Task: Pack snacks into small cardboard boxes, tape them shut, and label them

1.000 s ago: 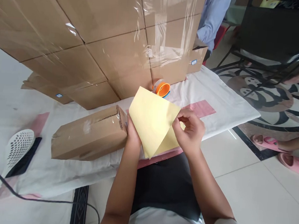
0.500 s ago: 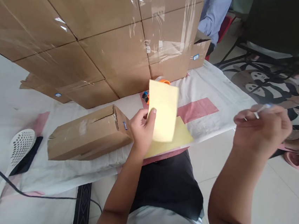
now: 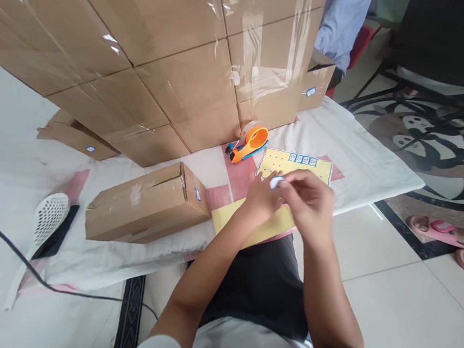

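My right hand (image 3: 309, 206) is closed in a pinch on a small white sticker (image 3: 276, 182) with a blue edge, held just above the back of my left hand (image 3: 263, 199). That left hand lies palm down with its fingers stretched out at the near edge of a yellow sticker sheet (image 3: 318, 170). A row of several blue-edged stickers (image 3: 303, 159) remains along the sheet's far side. Under both hands is a larger plain yellow sheet (image 3: 228, 215), partly covered by them. My left fingertips are partly hidden.
Beyond the sheets stands an orange tape dispenser (image 3: 255, 139), against a wall of taped cardboard boxes (image 3: 192, 77). A long carton (image 3: 147, 204) lies left on the white cloth (image 3: 373, 155). Further left are a white skimmer (image 3: 50, 219) and a black cable (image 3: 81, 294). A person's blue sleeve (image 3: 342, 26) shows behind.
My left hand has put down the yellow sheet, which now shows its sticker side, and opened. My right hand has come in from the far right to beside the left, still pinching the sticker.
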`<state>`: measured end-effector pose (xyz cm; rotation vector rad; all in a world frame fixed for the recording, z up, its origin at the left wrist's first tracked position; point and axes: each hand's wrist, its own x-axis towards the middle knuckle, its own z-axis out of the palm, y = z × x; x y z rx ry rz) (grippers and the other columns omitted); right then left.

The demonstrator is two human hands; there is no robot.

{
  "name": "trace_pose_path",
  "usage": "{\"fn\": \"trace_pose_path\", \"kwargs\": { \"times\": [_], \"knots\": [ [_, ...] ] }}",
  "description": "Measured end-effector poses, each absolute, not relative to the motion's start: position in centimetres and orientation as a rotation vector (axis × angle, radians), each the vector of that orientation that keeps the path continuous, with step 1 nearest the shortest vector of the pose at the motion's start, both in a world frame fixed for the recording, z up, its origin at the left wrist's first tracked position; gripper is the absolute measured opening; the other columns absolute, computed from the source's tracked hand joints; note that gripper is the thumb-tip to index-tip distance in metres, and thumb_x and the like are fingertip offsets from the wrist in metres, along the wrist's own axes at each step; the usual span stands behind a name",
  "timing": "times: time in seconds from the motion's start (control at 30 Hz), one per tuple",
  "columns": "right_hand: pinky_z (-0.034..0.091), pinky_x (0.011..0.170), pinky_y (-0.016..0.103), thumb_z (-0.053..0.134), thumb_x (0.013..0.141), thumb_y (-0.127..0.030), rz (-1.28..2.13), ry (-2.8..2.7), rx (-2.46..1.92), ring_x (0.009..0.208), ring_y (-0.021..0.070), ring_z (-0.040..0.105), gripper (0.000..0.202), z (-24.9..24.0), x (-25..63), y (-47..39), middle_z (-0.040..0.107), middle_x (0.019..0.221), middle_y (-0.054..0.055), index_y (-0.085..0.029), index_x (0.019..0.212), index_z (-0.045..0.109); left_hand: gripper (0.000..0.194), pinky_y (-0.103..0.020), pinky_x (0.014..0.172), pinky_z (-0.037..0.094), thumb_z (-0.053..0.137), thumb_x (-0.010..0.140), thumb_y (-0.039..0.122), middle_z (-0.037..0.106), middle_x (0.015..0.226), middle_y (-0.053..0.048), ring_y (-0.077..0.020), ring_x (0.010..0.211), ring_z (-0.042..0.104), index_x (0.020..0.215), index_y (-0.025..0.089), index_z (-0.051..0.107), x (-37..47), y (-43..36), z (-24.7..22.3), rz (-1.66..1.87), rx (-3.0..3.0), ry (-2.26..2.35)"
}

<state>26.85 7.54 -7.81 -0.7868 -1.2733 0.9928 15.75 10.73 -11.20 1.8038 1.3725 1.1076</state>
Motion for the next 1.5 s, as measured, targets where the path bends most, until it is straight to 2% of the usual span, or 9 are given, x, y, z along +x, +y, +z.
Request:
{"fn": "trace_pose_path", "kwargs": {
  "times": [0.13,0.33,0.43,0.57,0.83,1.07,1.3,1.37,1.5],
  "knots": [
    [0.047,0.061,0.029,0.069,0.094,-0.031,1.116,-1.513,-0.723,0.071,0.0147,0.061,0.012,-7.9,24.0,8.4,0.066,0.082,0.001,-0.022,0.087,0.065,0.025,-0.04,0.096,0.045,0.072,0.088,0.018,0.079,0.109,-0.005,-0.0278,0.099,0.072,0.11,0.03,0.076,8.7,2.0,-8.3,1.058,2.095,1.475],
    [0.039,0.061,0.028,0.063,0.093,-0.028,1.43,-1.631,-0.61,0.067,0.0125,0.05,0.011,-9.7,19.9,10.2,0.058,0.079,-0.001,-0.02,0.086,0.06,0.021,-0.036,0.09,0.052,0.073,0.084,0.009,0.08,0.091,-0.004,-0.0222,0.089,0.075,0.1,0.023,0.073,-0.5,-5.9,-7.1,1.559,2.538,2.154],
    [0.034,0.059,0.027,0.059,0.09,-0.028,1.603,-1.629,-0.592,0.063,0.011,0.043,0.011,-11.1,17.1,11.0,0.054,0.078,-0.003,-0.021,0.083,0.054,0.02,-0.041,0.097,0.052,0.076,0.085,0.017,0.079,0.105,-0.009,-0.0264,0.103,0.074,0.104,0.022,0.072,-2.4,-6.2,-7.7,1.497,2.521,2.359],
    [0.031,0.059,0.025,0.056,0.086,-0.027,1.727,-1.605,-0.582,0.065,0.0117,0.041,0.01,-12.5,14.1,11.2,0.048,0.078,-0.004,-0.022,0.081,0.048,0.048,-0.056,0.117,0.038,0.076,0.088,0.031,0.064,0.143,-0.019,-0.0369,0.139,0.057,0.134,0.022,0.065,-3.6,-5.8,-8.3,1.33,2.363,2.575],
    [0.038,0.06,0.024,0.052,0.092,-0.032,1.824,-1.623,-0.573,0.067,0.0124,0.043,0.012,-13.3,11.3,10.3,0.047,0.081,-0.003,-0.023,0.088,0.047,0.059,-0.046,0.111,0.034,0.073,0.092,0.034,0.073,0.133,-0.015,-0.033,0.126,0.067,0.147,0.021,0.057,-5.1,-5.0,-9.3,1.244,2.383,2.547],
    [0.052,0.098,0.042,0.069,0.089,-0.039,1.652,-1.655,-0.753,0.117,0.0228,0.057,0.059,-13.5,12.2,9.5,0.05,0.145,0.01,-0.029,0.143,0.047,0.055,-0.043,0.103,0.036,0.071,0.092,0.036,0.075,0.129,-0.013,-0.032,0.115,0.072,0.144,0.022,0.061,-5.3,-5.1,-9.5,1.196,2.38,2.605],
    [0.049,0.112,0.044,0.077,0.088,-0.041,1.826,-1.519,-0.707,0.136,0.025,0.056,0.054,-14.5,12.0,10.1,0.057,0.148,0.005,-0.033,0.139,0.06,0.052,-0.044,0.105,0.034,0.066,0.093,0.038,0.074,0.13,-0.014,-0.0318,0.118,0.07,0.142,0.021,0.062,-4.9,-4.5,-9.6,1.228,2.309,2.642],
    [0.055,0.105,0.039,0.079,0.085,-0.036,1.819,-1.498,-0.731,0.126,0.0224,0.063,0.05,-15.0,11.3,11.2,0.059,0.145,0.005,-0.031,0.132,0.064,0.051,-0.043,0.104,0.034,0.066,0.093,0.038,0.074,0.13,-0.014,-0.0317,0.118,0.07,0.142,0.022,0.062,-4.8,-4.4,-9.5,1.24,2.297,2.637],
    [0.058,0.056,0.028,0.079,0.085,-0.028,1.723,-1.569,-0.988,0.074,0.0176,0.07,0.031,-15.0,10.0,14.5,0.071,0.101,0.005,-0.021,0.113,0.067,0.049,-0.044,0.105,0.033,0.066,0.093,0.035,0.075,0.13,-0.013,-0.0318,0.119,0.07,0.14,0.023,0.064,-4.7,-4.4,-9.4,1.228,2.302,2.641]
  ]
}}
